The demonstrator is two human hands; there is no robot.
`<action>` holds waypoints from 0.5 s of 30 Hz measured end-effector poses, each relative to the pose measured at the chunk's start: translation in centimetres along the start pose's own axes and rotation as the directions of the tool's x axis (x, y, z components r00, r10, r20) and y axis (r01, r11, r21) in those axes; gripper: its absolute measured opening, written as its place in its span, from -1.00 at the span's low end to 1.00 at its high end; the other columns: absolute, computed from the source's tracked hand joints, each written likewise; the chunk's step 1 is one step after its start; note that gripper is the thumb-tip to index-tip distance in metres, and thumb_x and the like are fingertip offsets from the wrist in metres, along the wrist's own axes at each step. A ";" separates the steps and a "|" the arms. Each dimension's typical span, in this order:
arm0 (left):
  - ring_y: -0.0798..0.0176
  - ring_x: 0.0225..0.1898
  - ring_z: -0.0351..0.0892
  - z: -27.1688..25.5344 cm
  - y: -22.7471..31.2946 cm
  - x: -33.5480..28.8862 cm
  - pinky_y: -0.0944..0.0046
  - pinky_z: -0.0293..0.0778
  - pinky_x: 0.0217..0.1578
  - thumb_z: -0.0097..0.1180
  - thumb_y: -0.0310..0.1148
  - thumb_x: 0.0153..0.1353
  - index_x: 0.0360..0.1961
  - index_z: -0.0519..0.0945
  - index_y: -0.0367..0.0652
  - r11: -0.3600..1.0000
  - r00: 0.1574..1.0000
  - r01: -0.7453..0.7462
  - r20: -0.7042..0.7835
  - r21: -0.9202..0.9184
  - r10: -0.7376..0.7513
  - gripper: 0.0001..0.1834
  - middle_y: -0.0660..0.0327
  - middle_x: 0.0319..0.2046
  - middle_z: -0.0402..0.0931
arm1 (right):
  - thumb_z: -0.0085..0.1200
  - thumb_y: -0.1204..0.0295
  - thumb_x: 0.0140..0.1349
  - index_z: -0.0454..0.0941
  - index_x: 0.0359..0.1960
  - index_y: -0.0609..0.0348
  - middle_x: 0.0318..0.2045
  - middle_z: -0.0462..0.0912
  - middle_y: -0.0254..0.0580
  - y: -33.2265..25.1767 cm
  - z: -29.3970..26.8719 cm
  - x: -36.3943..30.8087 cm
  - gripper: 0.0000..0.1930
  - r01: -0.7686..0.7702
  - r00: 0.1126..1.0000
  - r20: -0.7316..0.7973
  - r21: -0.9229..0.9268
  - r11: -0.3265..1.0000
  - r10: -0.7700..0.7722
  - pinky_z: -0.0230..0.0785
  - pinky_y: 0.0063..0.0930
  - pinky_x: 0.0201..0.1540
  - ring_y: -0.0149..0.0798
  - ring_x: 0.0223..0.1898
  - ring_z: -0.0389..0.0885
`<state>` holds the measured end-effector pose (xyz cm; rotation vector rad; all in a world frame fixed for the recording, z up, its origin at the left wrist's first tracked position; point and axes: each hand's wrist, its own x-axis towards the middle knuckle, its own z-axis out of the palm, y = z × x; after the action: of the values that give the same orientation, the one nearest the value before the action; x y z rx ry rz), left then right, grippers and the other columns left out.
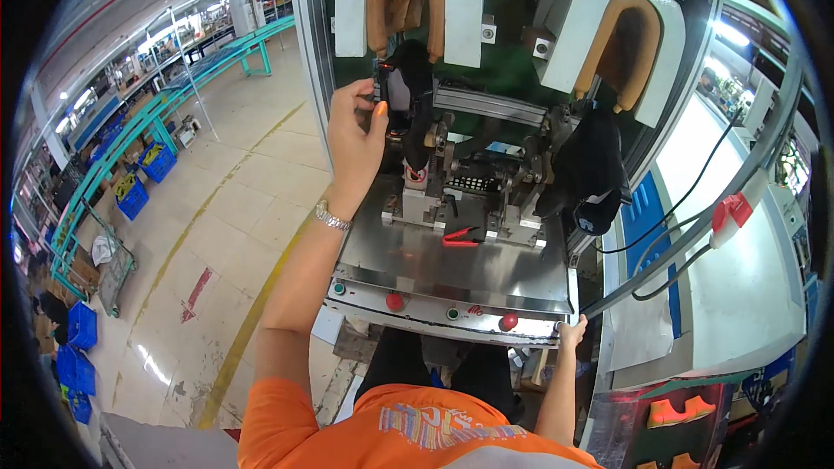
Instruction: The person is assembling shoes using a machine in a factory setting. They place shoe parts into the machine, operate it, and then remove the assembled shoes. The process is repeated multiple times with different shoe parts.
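My left hand [360,126] is raised at the left station of a machine, thumb and bent fingers apart. Its fingertips are at a small dark fitting [380,85] beside a black shoe upper [412,91]. That upper stands on a metal mount under a white arch-shaped head with a brown padded lining [377,4]. On the right station hangs a second black upper [584,169], below another padded arch [647,22]. My right hand [572,333] is closed around the right corner of the front control panel [426,306], its thumb side by a button.
Red-handled snips [460,238] lie on the metal bed [391,260]. Red buttons [508,321] line the panel. A cable with a red-and-white wrap [730,219] runs at right, near orange shoes [678,412]. Blue crates [157,161] and a green conveyor frame [113,152] stand left.
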<state>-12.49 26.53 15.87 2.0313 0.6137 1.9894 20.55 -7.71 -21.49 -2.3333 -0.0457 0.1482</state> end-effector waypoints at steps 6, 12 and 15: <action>0.28 -0.36 0.46 0.9 0.0 2.0 0.35 0.38 -0.40 0.13 -0.58 -0.01 -0.07 0.39 -0.18 0.996 0.998 -0.060 0.013 0.071 0.059 -0.59 0.17 -0.21 0.41 | 0.14 0.69 -0.27 0.10 0.16 0.29 0.08 0.32 0.05 0.9 -0.2 -0.4 -0.19 -0.043 0.999 0.033 0.439 0.898 0.031 0.15 -0.42 0.12 -0.09 0.06 0.36; 0.20 -0.37 0.45 1.7 0.0 3.8 0.31 0.39 -0.35 0.13 -0.59 0.00 -0.18 0.48 -0.21 0.937 0.958 -0.285 0.033 0.203 0.284 -0.70 0.14 -0.30 0.45 | 0.08 0.63 -0.16 0.21 0.09 0.34 0.05 0.35 0.07 1.3 0.6 -2.1 -0.36 0.117 0.948 -0.317 0.295 0.948 -0.018 0.09 -0.21 0.16 0.03 0.07 0.33; 0.07 -0.30 0.47 1.2 -0.7 4.9 0.20 0.39 -0.27 0.09 -0.58 -0.02 -0.31 0.52 -0.19 0.868 0.906 -0.421 0.081 0.263 0.416 -0.81 0.17 -0.31 0.48 | 0.05 0.65 -0.16 0.28 0.05 0.31 0.03 0.36 0.08 -0.4 -0.3 -4.2 -0.40 0.369 0.866 -0.426 0.188 0.910 -0.263 -0.01 -0.19 0.20 0.04 0.12 0.25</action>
<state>-11.46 29.43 19.86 2.5337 0.4982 2.2117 16.42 -7.92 -20.59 -2.0129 -0.2005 -0.4569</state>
